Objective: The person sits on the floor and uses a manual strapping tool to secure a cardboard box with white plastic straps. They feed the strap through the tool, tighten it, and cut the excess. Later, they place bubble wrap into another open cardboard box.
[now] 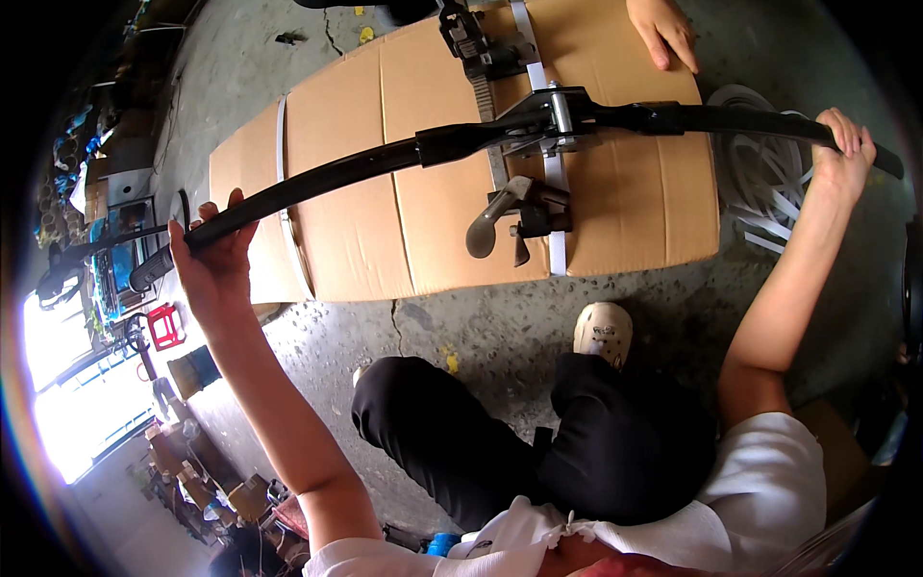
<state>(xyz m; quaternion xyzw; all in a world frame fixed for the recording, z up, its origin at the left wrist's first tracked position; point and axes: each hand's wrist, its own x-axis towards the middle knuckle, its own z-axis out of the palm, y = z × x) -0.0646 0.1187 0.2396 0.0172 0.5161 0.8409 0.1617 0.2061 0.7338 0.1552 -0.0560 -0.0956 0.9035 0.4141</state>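
A long black strapping crimper (447, 144) stretches across the picture with its two handles spread wide. My left hand (213, 260) cradles the left handle near its end, fingers and thumb on either side of it. At the far right, my right hand (848, 152) is wrapped round the other handle. The crimper's metal jaw part (560, 111) sits over a white strap (556, 178) that crosses a flat cardboard carton (336, 231). On that strap, nearer me, rests a dark strap tensioner (534, 207) with a lever. Whether the jaws touch the strap is hidden.
Another person's hand (663, 34) rests on the carton's far right part. A coil of white strapping (769, 163) lies on the floor to the right. A second strap (284, 192) circles the carton's left part. Cluttered shelves and a red frame (165, 327) stand at left.
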